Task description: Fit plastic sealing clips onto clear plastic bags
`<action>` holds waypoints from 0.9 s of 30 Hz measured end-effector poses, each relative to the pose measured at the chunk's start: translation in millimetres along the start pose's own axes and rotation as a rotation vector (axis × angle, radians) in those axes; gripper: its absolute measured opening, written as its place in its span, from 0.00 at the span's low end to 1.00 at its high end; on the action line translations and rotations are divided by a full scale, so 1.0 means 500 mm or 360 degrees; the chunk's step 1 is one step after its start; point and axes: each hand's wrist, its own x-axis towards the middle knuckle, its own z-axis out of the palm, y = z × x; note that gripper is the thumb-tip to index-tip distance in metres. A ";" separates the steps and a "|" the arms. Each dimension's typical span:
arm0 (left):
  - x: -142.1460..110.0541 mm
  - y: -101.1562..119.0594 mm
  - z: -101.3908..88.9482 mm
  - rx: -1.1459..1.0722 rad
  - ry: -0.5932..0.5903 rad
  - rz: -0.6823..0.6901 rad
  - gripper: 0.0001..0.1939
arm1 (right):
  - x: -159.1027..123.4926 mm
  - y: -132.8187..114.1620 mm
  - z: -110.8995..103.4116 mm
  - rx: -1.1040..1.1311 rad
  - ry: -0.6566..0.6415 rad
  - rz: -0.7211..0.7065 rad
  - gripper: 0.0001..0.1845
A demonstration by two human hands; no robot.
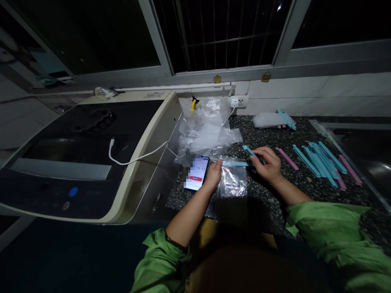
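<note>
Your left hand [214, 174] pinches the clear bag [233, 183] by its far left corner on the desk [256, 136]; your right hand [269, 163] grips a blue clip [249, 151] — slanted, just beyond the right end of the blue strip [233, 164] lying crosswise between both hands.

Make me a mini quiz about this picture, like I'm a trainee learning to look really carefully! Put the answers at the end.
1. Which of the person's hands is nearer the lit phone?
2. True or false: a light-blue strip is in the right hand's grip.
3. Which colours are the loose strips lying on the counter?
A) red and yellow
B) light blue and pink
C) black and white

Key:
1. The left hand
2. True
3. B
</note>
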 end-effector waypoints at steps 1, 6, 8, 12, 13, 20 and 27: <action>0.000 0.001 0.000 -0.0007 -0.0040 -0.0030 0.20 | 0.000 0.001 -0.002 -0.0001 0.0006 0.0000 0.04; -0.001 0.006 -0.001 -0.0037 -0.0092 -0.0106 0.20 | -0.001 0.008 -0.011 -0.0070 0.0028 0.0007 0.03; -0.001 0.006 -0.001 -0.0054 -0.0079 -0.0116 0.20 | -0.001 0.010 -0.014 -0.0085 0.0056 0.0007 0.03; -0.001 0.006 0.000 -0.0065 -0.0053 -0.0129 0.19 | -0.001 0.015 -0.023 -0.0099 0.0097 0.0062 0.03; -0.001 0.006 0.000 -0.0062 -0.0054 -0.0135 0.19 | -0.001 0.016 -0.025 -0.0095 0.0107 0.0072 0.03; -0.001 0.014 0.000 -0.0034 -0.0051 -0.0103 0.20 | -0.004 0.028 -0.041 -0.0073 0.0199 0.0158 0.02; -0.004 0.018 0.002 -0.0106 -0.0050 -0.0118 0.20 | -0.007 0.032 -0.053 -0.0097 0.0220 0.0317 0.06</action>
